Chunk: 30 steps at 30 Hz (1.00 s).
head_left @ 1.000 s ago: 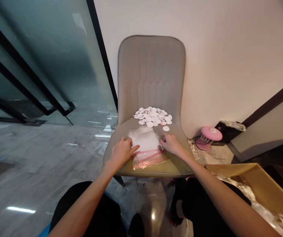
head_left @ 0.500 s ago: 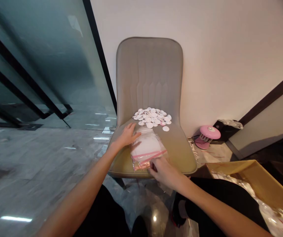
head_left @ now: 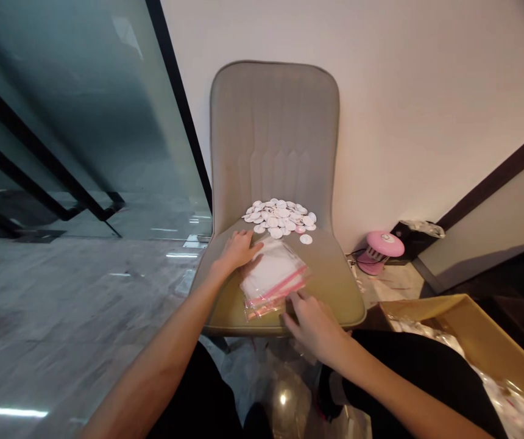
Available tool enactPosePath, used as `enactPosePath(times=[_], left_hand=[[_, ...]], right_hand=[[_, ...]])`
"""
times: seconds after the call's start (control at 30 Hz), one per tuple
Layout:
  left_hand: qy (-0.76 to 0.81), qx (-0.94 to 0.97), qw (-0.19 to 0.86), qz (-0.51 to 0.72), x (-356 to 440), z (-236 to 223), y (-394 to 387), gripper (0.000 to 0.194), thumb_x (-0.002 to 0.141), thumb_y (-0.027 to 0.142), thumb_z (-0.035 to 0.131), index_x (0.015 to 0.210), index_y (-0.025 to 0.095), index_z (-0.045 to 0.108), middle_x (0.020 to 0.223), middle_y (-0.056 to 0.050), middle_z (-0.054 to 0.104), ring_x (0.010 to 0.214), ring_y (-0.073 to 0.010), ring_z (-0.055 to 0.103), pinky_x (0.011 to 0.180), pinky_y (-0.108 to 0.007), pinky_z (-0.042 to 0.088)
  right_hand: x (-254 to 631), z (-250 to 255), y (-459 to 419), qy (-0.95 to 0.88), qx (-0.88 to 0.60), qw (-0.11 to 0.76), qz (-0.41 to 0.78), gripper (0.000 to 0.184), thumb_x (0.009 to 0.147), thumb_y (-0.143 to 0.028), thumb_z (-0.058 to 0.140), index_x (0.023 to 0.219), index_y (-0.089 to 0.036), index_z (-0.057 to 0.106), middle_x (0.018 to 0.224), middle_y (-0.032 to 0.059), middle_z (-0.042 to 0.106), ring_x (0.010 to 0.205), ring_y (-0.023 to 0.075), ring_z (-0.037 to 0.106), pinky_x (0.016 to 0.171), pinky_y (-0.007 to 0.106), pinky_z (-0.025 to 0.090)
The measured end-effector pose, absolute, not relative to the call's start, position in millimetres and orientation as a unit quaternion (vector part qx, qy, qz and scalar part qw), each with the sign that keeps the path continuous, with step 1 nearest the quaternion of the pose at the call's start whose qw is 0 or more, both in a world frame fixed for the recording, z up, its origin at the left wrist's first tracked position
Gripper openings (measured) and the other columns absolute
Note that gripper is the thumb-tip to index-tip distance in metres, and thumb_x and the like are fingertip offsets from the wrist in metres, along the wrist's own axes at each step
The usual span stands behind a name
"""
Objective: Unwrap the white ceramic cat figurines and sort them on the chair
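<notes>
A stack of clear plastic zip bags (head_left: 269, 271) with pink seal strips lies on the seat of a grey-and-mustard chair (head_left: 335, 299). My left hand (head_left: 238, 250) rests at the stack's upper left edge, fingers stretched out and the thumb over the plastic. By the lower right corner of the bags is my right hand (head_left: 312, 320), its thumb and forefinger apart, with nothing visible between them. Behind the bags, a heap of round white discs (head_left: 280, 216) spreads against the backrest. One loose disc (head_left: 306, 239) lies in front of the heap.
An open cardboard box (head_left: 467, 317) holding clear plastic packets stands at the lower right, beside my leg. A pink mushroom-shaped device (head_left: 381, 247) sits on the floor near a black box (head_left: 415, 238). To the left is a glass door (head_left: 106, 91) with black bars.
My right hand has shifted slightly right, and its thumb and forefinger have parted at the bag corner. The bags' sealed edges are fanned out a little more. My left hand stays at the stack.
</notes>
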<state>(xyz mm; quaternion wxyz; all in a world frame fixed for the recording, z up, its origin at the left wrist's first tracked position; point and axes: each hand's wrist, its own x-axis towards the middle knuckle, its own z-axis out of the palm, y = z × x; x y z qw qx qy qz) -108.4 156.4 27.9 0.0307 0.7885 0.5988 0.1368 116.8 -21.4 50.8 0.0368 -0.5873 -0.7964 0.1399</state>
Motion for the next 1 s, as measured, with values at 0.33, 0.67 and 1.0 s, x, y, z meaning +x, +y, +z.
enactPosePath(times=[0.33,0.67,1.0], left_hand=[[0.616,0.775,0.084,0.114,-89.4,46.6,155.2,0.043,0.076,0.062,0.065,0.081,0.019,0.069,0.093,-0.012,0.07,0.095,-0.0302,0.063,0.081,-0.036,0.044],[0.634,0.675,0.35,0.139,-94.8,44.7,163.6,0.012,0.058,0.027,0.069,0.065,0.017,0.066,0.057,0.002,0.058,0.058,-0.015,0.054,0.051,-0.024,0.035],[0.723,0.536,0.366,0.236,-149.9,35.3,131.0,0.015,0.067,0.03,0.065,0.064,0.019,0.056,0.049,0.002,0.052,0.047,-0.0124,0.048,0.045,-0.022,0.031]], right_hand=[[115.3,38.4,-28.3,-0.816,-0.531,0.105,0.205,0.029,0.093,-0.033,0.055,0.119,-0.021,0.06,0.112,0.0094,0.065,0.101,0.0261,0.065,0.083,0.034,0.047],[118.5,37.7,-25.1,-0.806,-0.535,0.128,0.22,0.023,0.093,-0.033,0.055,0.111,-0.019,0.062,0.106,0.0094,0.066,0.093,0.0217,0.063,0.08,0.03,0.043],[122.1,51.8,-4.5,-0.798,-0.542,0.148,0.219,0.03,0.097,-0.04,0.052,0.119,-0.02,0.058,0.105,0.0095,0.068,0.086,0.0196,0.065,0.071,0.028,0.04]])
